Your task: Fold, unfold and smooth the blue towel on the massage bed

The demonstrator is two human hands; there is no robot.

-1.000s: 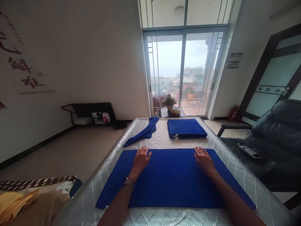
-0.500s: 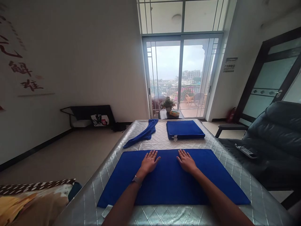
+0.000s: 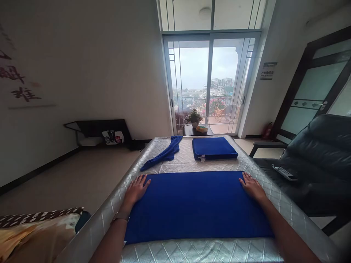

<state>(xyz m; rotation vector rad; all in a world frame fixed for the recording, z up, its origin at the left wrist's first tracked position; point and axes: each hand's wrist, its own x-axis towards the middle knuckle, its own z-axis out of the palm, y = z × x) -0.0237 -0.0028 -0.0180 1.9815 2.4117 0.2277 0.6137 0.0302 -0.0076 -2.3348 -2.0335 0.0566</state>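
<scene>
A blue towel lies spread flat across the quilted silvery mattress. At its far left corner rests my left hand, palm down with the fingers stretched out. My right hand lies the same way over the far right corner, fingers extended and holding nothing. Beyond the spread towel sits a neat stack of folded blue towels with a white tag at its front edge. To the left of that stack, a crumpled blue towel lies in a long twisted strip.
A dark armchair with a pale remote-like device on its seat stands at the right. Behind the mattress, a small table holds a potted plant before sliding glass doors. Piled fabric is at the lower left.
Both hands have slid outward from the towel's middle, the left toward its left corner and the right toward its right corner. The view has shifted slightly.
</scene>
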